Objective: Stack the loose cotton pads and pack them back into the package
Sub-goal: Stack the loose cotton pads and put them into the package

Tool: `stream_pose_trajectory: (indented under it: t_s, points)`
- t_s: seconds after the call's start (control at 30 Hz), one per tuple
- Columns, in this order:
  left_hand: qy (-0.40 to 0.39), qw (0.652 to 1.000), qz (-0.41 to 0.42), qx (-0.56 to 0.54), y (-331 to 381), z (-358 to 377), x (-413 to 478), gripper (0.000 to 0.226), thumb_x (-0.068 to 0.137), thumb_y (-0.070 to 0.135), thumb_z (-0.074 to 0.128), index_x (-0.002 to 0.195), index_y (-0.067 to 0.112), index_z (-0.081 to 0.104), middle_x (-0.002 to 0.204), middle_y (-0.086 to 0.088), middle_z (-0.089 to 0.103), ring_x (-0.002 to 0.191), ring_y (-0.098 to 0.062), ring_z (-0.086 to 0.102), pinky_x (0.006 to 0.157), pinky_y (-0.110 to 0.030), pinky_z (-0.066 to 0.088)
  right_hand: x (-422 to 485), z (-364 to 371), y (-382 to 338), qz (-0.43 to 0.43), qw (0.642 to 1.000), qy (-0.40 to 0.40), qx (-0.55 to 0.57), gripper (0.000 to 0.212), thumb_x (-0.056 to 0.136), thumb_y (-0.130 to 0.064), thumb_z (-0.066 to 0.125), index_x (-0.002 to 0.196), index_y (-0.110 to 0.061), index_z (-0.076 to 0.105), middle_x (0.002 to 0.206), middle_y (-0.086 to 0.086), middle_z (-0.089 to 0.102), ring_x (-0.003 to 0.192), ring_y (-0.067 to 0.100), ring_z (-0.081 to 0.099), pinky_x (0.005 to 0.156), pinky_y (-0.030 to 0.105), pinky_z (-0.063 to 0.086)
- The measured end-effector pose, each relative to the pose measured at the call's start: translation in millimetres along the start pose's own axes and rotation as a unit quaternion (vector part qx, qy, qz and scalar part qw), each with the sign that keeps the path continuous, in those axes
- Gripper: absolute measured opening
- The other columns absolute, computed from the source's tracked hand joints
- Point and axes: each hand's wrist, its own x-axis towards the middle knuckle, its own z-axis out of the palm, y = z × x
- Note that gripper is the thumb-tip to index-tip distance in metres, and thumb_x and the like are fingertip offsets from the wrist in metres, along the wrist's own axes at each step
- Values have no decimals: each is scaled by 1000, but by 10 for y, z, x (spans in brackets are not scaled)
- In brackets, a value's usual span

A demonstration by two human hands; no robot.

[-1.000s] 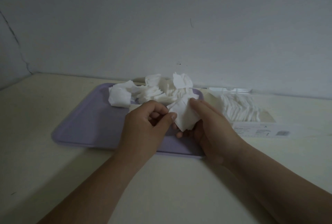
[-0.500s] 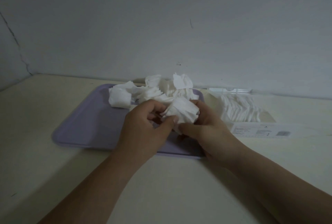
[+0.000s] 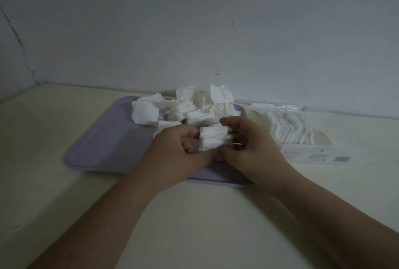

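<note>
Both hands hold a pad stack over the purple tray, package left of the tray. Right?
No: the head view shows the package right of the purple tray. The left hand and right hand do hold the pad stack over it.

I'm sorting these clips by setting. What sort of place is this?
Probably a plain indoor room, perhaps a home: a cream tabletop against a bare, cracked wall, with a lilac tray of loose cotton pads beside their package.
</note>
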Motion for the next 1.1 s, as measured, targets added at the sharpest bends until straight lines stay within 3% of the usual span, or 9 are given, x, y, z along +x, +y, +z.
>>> stream_pose_trajectory:
  t_s: [0.1,0.2,0.33,0.5,0.67,0.77,0.83,0.93,1.1]
  points:
    - [16,999,-34,-19,51,-8,6,20,83,40,83,89,24,72,53,8,51,48,-8,41,49,-21,33,-9,0,21,-8,1000,0,-18,57,80,6,68,128,-24,61,104,-6,75,93,8,74,93,30,58]
    - [33,999,-42,-9,69,-22,12,35,92,47,70,79,14,71,58,4,55,50,-6,43,50,-16,34,-20,3,36,-24,998,-40,-48,62,79,6,65,131,-27,60,102,-9,74,90,6,72,95,29,56]
    - [20,997,-57,-38,79,-41,3,29,94,36,70,77,13,73,64,-9,63,59,-11,52,60,-25,41,-29,-4,42,-27,997,-63,-33,59,83,2,71,133,-26,60,106,-10,77,97,7,74,100,38,57]
    - [44,991,-57,-109,85,-44,26,35,97,30,69,63,22,70,56,4,56,50,-6,45,52,-19,38,-16,-12,24,-29,996,-82,35,46,86,0,76,127,-18,64,114,-1,77,105,19,74,101,45,56]
    - [71,991,-36,-104,79,-43,23,33,99,33,66,74,11,72,59,-2,58,54,-13,48,57,-28,44,-1,-26,31,-17,997,-64,40,41,86,-4,76,119,-28,67,94,4,79,89,37,72,92,52,58]
    - [121,987,-32,-101,58,-48,44,24,97,37,68,86,19,78,64,6,69,58,-15,59,65,-31,53,13,-22,58,-1,998,-65,20,42,85,-9,80,121,-27,67,81,-12,76,78,15,71,86,35,57]
    - [171,981,-27,-87,69,-61,65,20,97,36,67,88,22,77,58,12,65,49,-4,54,58,-25,46,4,-21,70,5,999,-49,4,41,85,-11,81,120,-27,68,70,-19,66,70,5,63,80,21,51]
    - [220,971,-7,-99,119,-170,89,27,100,34,63,78,20,70,51,2,62,40,-9,47,45,-19,37,-15,-18,43,0,1000,-23,-15,30,87,-13,77,114,-26,73,86,-14,76,82,7,72,82,19,54]
    - [27,983,-19,-180,185,-210,11,17,100,20,64,89,12,73,60,-13,65,47,-20,55,42,-27,43,-37,-34,-25,1,1000,0,25,4,90,-16,76,86,-14,77,73,-7,76,66,4,63,66,19,48]
